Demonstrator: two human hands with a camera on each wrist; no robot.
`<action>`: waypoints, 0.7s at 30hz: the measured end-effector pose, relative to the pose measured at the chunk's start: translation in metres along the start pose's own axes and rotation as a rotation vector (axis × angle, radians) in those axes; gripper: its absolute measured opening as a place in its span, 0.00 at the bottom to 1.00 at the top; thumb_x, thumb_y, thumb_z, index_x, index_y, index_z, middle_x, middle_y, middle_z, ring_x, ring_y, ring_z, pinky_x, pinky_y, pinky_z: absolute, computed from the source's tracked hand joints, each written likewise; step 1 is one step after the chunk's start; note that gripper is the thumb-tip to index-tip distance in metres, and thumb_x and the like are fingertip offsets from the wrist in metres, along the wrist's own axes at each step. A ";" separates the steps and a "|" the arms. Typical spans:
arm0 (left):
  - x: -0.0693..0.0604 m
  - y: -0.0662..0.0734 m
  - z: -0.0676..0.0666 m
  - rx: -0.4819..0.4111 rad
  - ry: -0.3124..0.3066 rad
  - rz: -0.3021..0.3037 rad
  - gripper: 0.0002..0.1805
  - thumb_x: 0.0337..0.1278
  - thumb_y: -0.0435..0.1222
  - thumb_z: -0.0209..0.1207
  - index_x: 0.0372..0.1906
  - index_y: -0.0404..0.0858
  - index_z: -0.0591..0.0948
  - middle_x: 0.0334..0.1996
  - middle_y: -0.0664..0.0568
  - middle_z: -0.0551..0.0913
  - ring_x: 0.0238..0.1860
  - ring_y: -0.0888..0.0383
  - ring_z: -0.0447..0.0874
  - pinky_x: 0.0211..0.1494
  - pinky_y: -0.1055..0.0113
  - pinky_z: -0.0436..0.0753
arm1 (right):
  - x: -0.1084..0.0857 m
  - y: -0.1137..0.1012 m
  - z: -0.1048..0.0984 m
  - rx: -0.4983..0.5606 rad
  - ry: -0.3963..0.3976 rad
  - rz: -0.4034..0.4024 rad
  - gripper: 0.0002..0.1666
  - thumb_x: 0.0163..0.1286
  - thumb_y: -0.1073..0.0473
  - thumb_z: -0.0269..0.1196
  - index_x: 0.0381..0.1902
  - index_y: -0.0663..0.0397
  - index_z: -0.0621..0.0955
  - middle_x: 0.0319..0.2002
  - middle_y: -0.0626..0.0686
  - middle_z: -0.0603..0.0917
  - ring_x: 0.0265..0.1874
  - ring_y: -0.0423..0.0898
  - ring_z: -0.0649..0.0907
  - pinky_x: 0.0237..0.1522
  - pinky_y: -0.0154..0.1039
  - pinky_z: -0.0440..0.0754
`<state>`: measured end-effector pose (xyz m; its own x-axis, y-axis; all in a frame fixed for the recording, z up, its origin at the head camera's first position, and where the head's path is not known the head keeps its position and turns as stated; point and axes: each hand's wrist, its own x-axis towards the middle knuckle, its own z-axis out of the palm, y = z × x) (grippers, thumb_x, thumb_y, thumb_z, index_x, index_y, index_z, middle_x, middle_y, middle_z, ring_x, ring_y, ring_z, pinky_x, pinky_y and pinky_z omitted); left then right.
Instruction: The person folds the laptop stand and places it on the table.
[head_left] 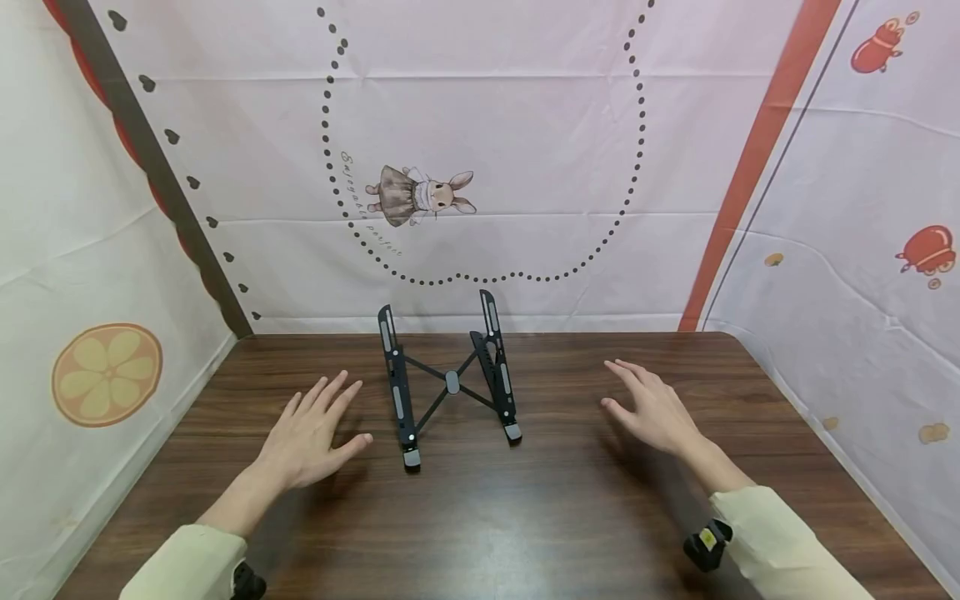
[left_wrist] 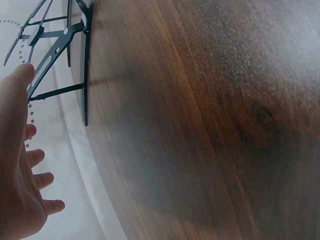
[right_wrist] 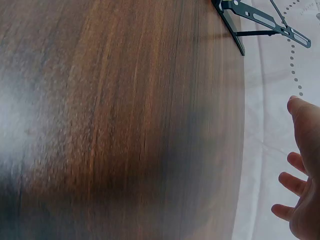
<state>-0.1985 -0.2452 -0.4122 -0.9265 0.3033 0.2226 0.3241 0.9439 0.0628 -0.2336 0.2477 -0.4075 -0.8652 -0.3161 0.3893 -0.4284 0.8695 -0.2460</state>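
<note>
A black folding laptop stand [head_left: 452,382] is set up on the table, its two side rails joined by crossed bars with a grey hub. Grey pads show along the rails and at their front tips. To its left, my left hand [head_left: 307,437] hovers palm down with spread fingers, the thumb pointing at the near rail but apart from it. My right hand [head_left: 656,408] is held over the table on the other side, farther from the stand, fingers extended and holding nothing. Both wrist views show part of the stand [left_wrist: 55,55] beyond the thumb, untouched.
The dark wood-grain table [head_left: 480,525] ends at a pale printed cloth [head_left: 525,150] hanging behind it. More cloth closes off the left and right sides. A black wrist device [head_left: 707,544] sits at the right sleeve [head_left: 780,542].
</note>
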 end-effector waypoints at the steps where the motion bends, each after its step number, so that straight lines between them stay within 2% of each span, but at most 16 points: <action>1: 0.000 0.000 0.000 -0.007 0.001 -0.001 0.44 0.54 0.64 0.48 0.71 0.45 0.56 0.71 0.45 0.53 0.69 0.40 0.51 0.64 0.38 0.52 | 0.000 0.000 0.001 0.011 -0.004 0.004 0.34 0.63 0.50 0.60 0.65 0.52 0.66 0.61 0.62 0.70 0.56 0.63 0.70 0.48 0.64 0.68; 10: 0.004 -0.002 0.010 -0.082 0.027 -0.014 0.44 0.55 0.63 0.49 0.70 0.43 0.57 0.70 0.42 0.55 0.67 0.38 0.54 0.63 0.39 0.57 | 0.006 -0.002 0.010 0.101 -0.016 0.043 0.32 0.64 0.53 0.60 0.64 0.53 0.67 0.56 0.63 0.73 0.53 0.63 0.73 0.48 0.61 0.71; 17: 0.004 0.003 0.014 -0.164 0.048 -0.023 0.43 0.55 0.62 0.49 0.69 0.41 0.59 0.68 0.41 0.58 0.66 0.39 0.57 0.61 0.39 0.60 | 0.011 -0.005 0.017 0.139 -0.050 0.046 0.30 0.64 0.55 0.60 0.63 0.56 0.68 0.56 0.63 0.74 0.52 0.61 0.75 0.49 0.59 0.72; 21: 0.005 0.006 0.015 -0.224 0.061 -0.040 0.42 0.56 0.62 0.49 0.69 0.42 0.58 0.68 0.42 0.58 0.65 0.39 0.58 0.60 0.38 0.61 | 0.014 -0.009 0.020 0.163 -0.043 0.040 0.30 0.64 0.56 0.60 0.63 0.56 0.69 0.55 0.61 0.75 0.52 0.59 0.76 0.48 0.57 0.74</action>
<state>-0.2041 -0.2356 -0.4256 -0.9284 0.2515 0.2736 0.3282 0.9003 0.2858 -0.2475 0.2283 -0.4171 -0.8911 -0.3019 0.3389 -0.4272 0.8098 -0.4021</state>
